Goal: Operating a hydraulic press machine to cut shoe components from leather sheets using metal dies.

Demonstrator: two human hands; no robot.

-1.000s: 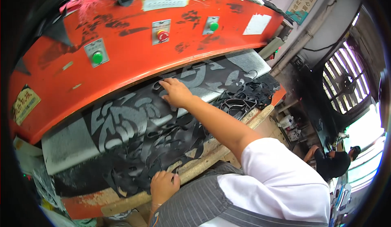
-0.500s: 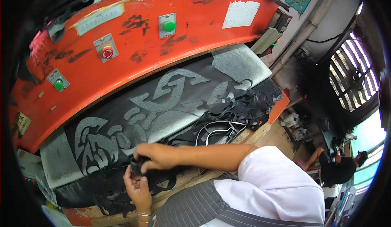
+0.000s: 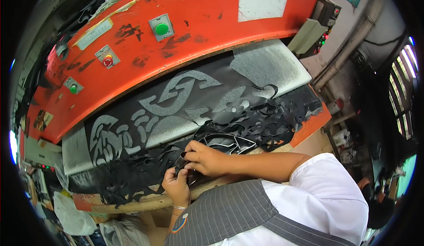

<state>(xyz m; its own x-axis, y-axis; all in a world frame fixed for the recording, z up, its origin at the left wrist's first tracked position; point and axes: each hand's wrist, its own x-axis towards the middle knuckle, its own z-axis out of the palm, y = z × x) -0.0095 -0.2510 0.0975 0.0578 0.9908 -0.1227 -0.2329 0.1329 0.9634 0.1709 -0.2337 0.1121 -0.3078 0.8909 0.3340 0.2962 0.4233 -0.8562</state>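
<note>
My left hand (image 3: pixel 176 187) and my right hand (image 3: pixel 206 159) meet in front of the machine bed. Between their fingertips they pinch a small stack of dark pieces (image 3: pixel 180 161), whose exact shape is partly hidden. Right beside them, black scraps (image 3: pixel 145 162) of thin sheet lie tangled along the bed's near edge. A metal cutting die (image 3: pixel 240 145) with a curved outline rests among the scraps, just beyond my right wrist. Further back, a black sheet (image 3: pixel 226 65) with curved shapes cut out of it lies on the grey, worn cutting bed (image 3: pixel 282 62).
An orange press beam (image 3: pixel 198 34) spans the far side, bearing a red button (image 3: pixel 107 61) and green buttons (image 3: pixel 161 28). A control box (image 3: pixel 307 34) stands at its right end. White plastic bags (image 3: pixel 73 215) are at lower left. Another person (image 3: pixel 380 206) is at far right.
The view has shifted, so my hands appear further right. Both stay together around the dark pieces, with the fingertips now pinching them more visibly.
</note>
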